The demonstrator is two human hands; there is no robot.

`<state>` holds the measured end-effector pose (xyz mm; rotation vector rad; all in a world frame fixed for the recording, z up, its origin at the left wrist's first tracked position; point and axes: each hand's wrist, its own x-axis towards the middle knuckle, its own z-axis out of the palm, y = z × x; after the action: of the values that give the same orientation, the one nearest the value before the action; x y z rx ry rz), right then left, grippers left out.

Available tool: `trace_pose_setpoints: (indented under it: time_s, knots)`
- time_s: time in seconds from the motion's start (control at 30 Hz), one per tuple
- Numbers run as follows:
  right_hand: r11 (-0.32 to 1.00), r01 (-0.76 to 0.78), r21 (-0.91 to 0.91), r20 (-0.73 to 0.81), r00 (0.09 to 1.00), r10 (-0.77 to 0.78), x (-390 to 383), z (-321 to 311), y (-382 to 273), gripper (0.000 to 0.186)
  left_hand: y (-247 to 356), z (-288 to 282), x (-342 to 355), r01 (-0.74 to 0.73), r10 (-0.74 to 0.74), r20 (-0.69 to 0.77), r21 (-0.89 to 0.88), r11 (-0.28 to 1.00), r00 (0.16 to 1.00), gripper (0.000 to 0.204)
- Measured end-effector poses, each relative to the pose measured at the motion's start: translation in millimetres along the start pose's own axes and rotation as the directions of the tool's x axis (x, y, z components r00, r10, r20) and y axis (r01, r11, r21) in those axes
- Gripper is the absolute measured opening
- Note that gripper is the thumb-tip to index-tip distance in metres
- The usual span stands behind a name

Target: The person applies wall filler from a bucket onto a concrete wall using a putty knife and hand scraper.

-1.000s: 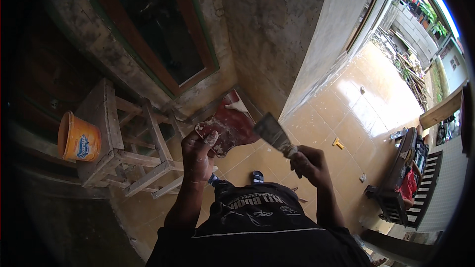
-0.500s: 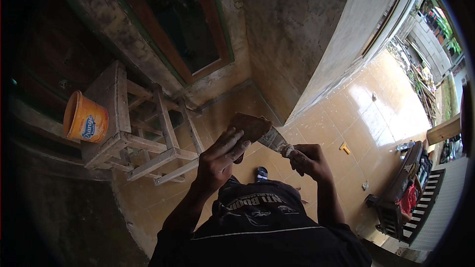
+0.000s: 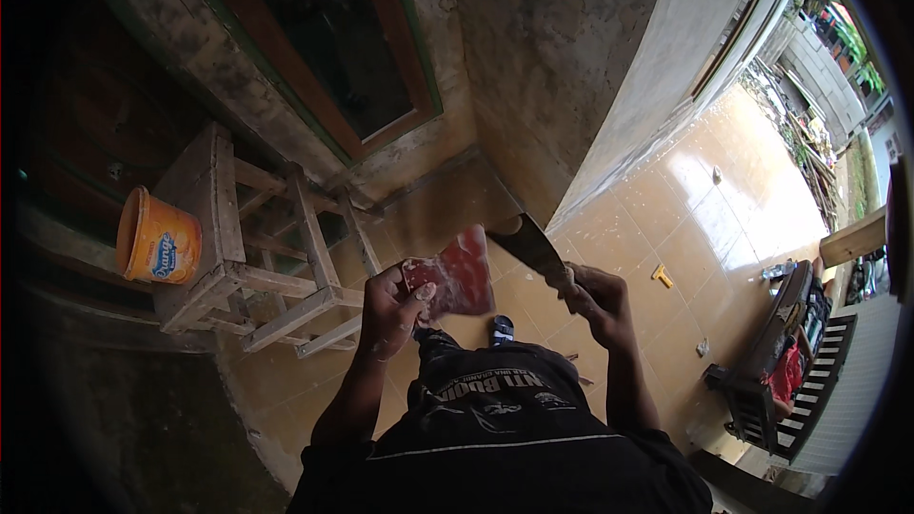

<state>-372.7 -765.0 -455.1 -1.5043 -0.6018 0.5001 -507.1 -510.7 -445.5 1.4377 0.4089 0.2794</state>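
Closed around one end of a red plastic putty spreader (image 3: 466,271), my left hand (image 3: 386,312) has its thumb pressed on the face. Pale smears cover the spreader and mark my fingers. My right hand (image 3: 600,303) grips the handle of a putty knife (image 3: 529,247), whose broad, dark metal blade points up and to the left. A pale lump of filler clings near the blade's tip. The two tools are close together in front of my body, with a small gap between knife and spreader.
A rough wooden work stand (image 3: 228,200) stands to the left, bearing an orange bucket (image 3: 176,238). Ahead are a patchy plastered wall (image 3: 562,48) and a wood-framed window (image 3: 333,19). A yellow tool (image 3: 662,275) lies on the tiles. A dark bench (image 3: 776,362) holds red cloth at right.
The spreader has turned so its red, smeared face shows, and my left hand has shifted left. The knife has swung away from the spreader, its blade now darker and angled up.
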Motion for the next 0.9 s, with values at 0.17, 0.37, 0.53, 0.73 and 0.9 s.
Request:
trace_pose_setpoints:
  time_s: [0.17, 0.37, 0.53, 0.73, 0.9]
  knots:
    - [0.605, 0.343, -0.718, -0.007, 0.867, -0.499, 15.9, 8.3, 19.7, 0.041, 6.9, 2.0, 8.0, 0.261, -0.211, 0.164, -0.401, 0.878, 0.963, 0.024]
    - [0.459, 0.412, -0.787, 0.063, 0.794, -0.605, 28.4, -7.1, 31.2, 0.036, 8.9, -13.6, 12.0, 0.284, -0.188, 0.23, -0.524, 0.803, 0.955, 0.027]
    - [0.44, 0.356, -0.825, 0.063, 0.83, -0.554, 32.2, -20.0, 34.8, 0.036, 15.0, -22.7, 15.5, 0.216, -0.184, 0.114, -0.564, 0.797, 0.976, 0.026]
    - [0.984, 0.016, -0.18, -0.203, 0.978, -0.053, 40.7, -8.9, 71.5, 0.026, 18.8, -33.8, 55.8, 0.103, -0.179, -0.043, -0.675, 0.73, 0.983, 0.024]
    - [0.974, -0.098, 0.207, -0.184, 0.973, 0.137, 69.1, 1.4, 67.1, 0.036, -38.1, -90.0, 106.3, 0.168, 0.014, 0.185, -0.919, 0.356, 0.983, 0.018]
